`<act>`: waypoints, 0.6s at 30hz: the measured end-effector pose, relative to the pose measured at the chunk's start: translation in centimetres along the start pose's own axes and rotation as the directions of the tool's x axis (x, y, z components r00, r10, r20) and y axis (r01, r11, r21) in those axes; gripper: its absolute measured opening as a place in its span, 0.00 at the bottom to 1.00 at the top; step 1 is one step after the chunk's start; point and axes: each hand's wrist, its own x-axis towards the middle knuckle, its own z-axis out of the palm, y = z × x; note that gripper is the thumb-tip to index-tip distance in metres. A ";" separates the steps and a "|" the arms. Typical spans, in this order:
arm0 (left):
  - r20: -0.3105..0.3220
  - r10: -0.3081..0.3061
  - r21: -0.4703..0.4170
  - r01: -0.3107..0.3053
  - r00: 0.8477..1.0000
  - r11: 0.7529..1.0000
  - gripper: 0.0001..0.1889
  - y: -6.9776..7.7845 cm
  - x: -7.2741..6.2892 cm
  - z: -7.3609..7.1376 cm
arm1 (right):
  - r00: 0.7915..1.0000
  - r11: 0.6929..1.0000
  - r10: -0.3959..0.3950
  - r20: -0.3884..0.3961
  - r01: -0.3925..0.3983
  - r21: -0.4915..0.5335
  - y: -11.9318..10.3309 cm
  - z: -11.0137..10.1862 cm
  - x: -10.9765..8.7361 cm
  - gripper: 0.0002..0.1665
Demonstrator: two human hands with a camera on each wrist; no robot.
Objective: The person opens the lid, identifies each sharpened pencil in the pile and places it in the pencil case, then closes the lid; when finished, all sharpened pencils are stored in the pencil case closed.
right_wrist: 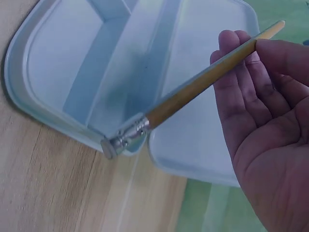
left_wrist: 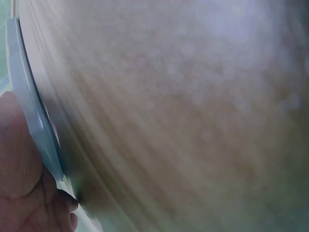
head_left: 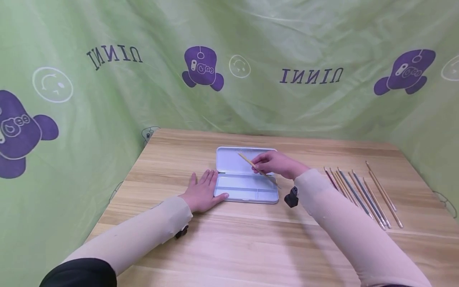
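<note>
A pale blue pencil case (head_left: 236, 181) lies open on the table, its lid folded back and its base split into compartments. Above it, my right hand (head_left: 274, 163) pinches a yellow pencil (head_left: 247, 160) between thumb and fingers. The right wrist view shows the pencil (right_wrist: 193, 92) slanting over the case (right_wrist: 203, 140), its metal-capped eraser end towards the camera. My left hand (head_left: 202, 193) lies spread on the table at the case's left side, thumb at the front edge. In the left wrist view, part of that hand (left_wrist: 21, 169) touches the case's rim (left_wrist: 34, 106).
Several pencils (head_left: 353, 191) in yellow, blue and dark red lie in a loose row on the right of the wooden table (head_left: 229, 239). A green curtain (head_left: 258, 107) with purple figures hangs behind and at the sides.
</note>
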 end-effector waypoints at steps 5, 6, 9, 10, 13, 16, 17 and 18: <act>0.010 -0.004 -0.003 0.004 1.000 1.000 0.53 0.0 0.1 -0.1 | 1.000 0.989 0.006 -0.016 -0.009 -0.149 -0.5 1.1 0.9 0.16; 0.011 -0.005 -0.003 0.005 1.000 1.000 0.53 0.0 0.0 -0.1 | 1.000 0.984 0.004 -0.012 -0.006 -0.177 -0.6 1.2 1.1 0.16; 0.007 -0.007 -0.003 0.007 1.000 1.000 0.52 0.0 0.0 -0.1 | 1.000 0.969 -0.020 0.008 0.021 -0.246 -0.5 1.7 1.6 0.14; 0.006 -0.007 -0.004 0.007 1.000 1.000 0.52 0.0 0.0 0.0 | 1.000 0.964 -0.026 0.014 0.029 -0.265 -0.4 1.8 1.8 0.14; 0.006 -0.009 -0.004 0.009 1.000 1.000 0.53 0.0 0.1 0.0 | 0.998 0.948 -0.055 0.031 0.062 -0.311 -0.2 2.3 2.3 0.12; 0.005 -0.005 -0.004 0.005 1.000 1.000 0.53 0.0 0.2 0.0 | 0.997 0.929 -0.064 0.041 0.075 -0.362 0.0 2.7 2.5 0.10; 0.005 -0.003 -0.003 0.003 1.000 1.000 0.53 0.0 0.2 0.0 | 0.997 0.922 -0.067 0.047 0.079 -0.378 0.0 2.8 2.6 0.10; 0.005 -0.001 -0.002 0.001 1.000 1.000 0.53 0.0 0.2 0.0 | 0.997 0.915 -0.064 0.050 0.079 -0.396 -0.1 2.9 2.6 0.10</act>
